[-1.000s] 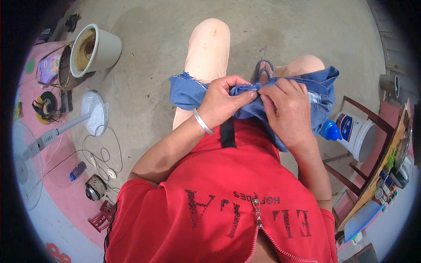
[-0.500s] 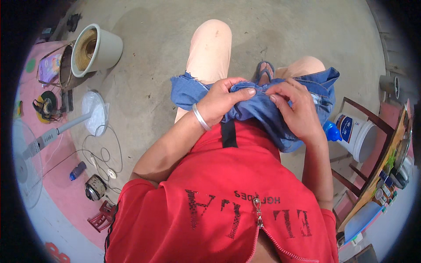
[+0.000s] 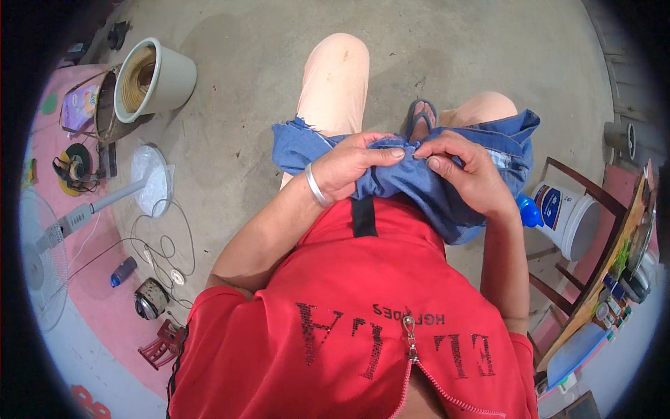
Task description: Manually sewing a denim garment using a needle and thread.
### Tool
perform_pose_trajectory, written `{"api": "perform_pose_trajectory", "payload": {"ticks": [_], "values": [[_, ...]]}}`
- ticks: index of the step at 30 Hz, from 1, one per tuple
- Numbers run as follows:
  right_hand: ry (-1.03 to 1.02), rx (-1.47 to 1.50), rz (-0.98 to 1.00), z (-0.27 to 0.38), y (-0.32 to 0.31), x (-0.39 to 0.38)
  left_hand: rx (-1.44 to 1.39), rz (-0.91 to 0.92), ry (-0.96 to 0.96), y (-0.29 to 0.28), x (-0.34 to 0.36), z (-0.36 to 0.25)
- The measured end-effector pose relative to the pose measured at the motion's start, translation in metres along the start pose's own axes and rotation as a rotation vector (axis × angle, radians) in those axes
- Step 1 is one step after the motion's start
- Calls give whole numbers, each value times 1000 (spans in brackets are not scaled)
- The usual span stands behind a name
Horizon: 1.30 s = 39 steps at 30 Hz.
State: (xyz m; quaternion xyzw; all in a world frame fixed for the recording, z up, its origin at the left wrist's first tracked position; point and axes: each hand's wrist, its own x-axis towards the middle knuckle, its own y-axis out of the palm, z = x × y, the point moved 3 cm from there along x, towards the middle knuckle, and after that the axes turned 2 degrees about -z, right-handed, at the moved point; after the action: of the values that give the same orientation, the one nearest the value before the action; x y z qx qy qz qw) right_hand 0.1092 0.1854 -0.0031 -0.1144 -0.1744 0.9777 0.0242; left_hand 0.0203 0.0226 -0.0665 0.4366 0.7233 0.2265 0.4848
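A pair of blue denim shorts [image 3: 433, 192] with frayed hems lies bunched across my lap, over my knees. My left hand [image 3: 352, 164], with a silver bangle on the wrist, grips a fold of the denim near its top edge. My right hand [image 3: 464, 167] pinches the same fold just to the right, thumb and fingers closed on the cloth. The two hands almost touch at the fingertips. I wear a red zip top, and one sandalled foot shows beyond the shorts.
A pale bucket with coiled rope [image 3: 150, 80] stands at far left on the concrete floor. A standing fan [image 3: 49, 244], its round base [image 3: 150, 178] and loose cables lie left. A white tub [image 3: 565, 216] and a wooden chair [image 3: 579, 251] stand right.
Both hands have shifted slightly along the denim fold and my right hand now pinches it closer to the left hand. The shorts stay on my lap.
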Motion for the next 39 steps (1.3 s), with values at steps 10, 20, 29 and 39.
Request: {"api": "perform_pose_trajectory", "payload": {"ticks": [10, 20, 29, 39], "values": [[163, 92, 23, -10, 5, 3, 183, -56, 89, -3, 6, 5], [28, -77, -40, -2, -11, 2, 159, -143, 120, -4, -2, -6], [-2, -189, -98, 7, -6, 1, 317, -223, 170, -3, -2, -4], [21, -171, -146, 12, -5, 0, 402, -304, 328, 8, -10, -14]]}}
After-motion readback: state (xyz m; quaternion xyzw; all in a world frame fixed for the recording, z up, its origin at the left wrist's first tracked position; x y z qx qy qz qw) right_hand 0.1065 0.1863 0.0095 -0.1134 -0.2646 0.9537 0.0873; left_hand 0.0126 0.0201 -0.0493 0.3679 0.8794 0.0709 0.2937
